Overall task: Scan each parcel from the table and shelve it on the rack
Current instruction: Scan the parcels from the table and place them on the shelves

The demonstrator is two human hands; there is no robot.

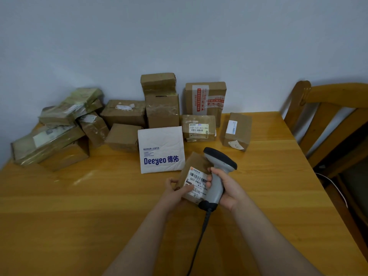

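parcel (194,181) in left hand (175,191), scanner (218,177) in right hand (226,187)

The wooden bench (99,206) has a glossy orange-brown top, and parcels crowd its far edge along the wall. At the left, a heap of tape-wrapped boxes (57,126) lies tilted, some resting on others. Next come a torn-label box (124,112) and, in front of it, a plain brown box (122,136). In the middle a tall box (162,110) carries a smaller box (158,81). A white padded envelope (161,148) with blue print sits just in front. Further right stand a red-taped box (205,100), a low labelled box (198,127) before it, and a side box (237,130) slightly apart.
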